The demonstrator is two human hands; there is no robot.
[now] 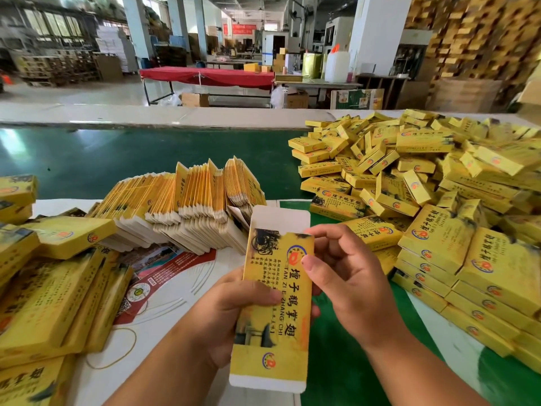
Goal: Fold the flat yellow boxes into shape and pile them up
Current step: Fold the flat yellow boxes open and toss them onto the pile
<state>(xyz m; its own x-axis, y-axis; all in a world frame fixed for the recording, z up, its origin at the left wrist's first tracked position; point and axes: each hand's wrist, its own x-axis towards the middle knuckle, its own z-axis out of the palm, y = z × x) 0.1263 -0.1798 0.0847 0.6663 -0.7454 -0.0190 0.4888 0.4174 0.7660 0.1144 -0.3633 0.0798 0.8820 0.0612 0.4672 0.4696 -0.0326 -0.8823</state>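
A flat yellow box (272, 300) with white end flaps stands upright in front of me, held in both hands. My left hand (234, 306) grips its lower left edge, the thumb lying across the printed face. My right hand (342, 273) pinches the upper right edge, thumb on the face and fingers behind. Beyond them a row of flat yellow boxes (181, 206) leans on edge. At the right spreads a big pile of folded yellow boxes (424, 194), neat stacks at its near side.
More stacked yellow boxes (49, 288) lie at the left on printed paper sheets (164, 273). A green conveyor belt (131, 159) runs across behind the table. A red-covered table (205, 76) and pallets stand in the hall beyond.
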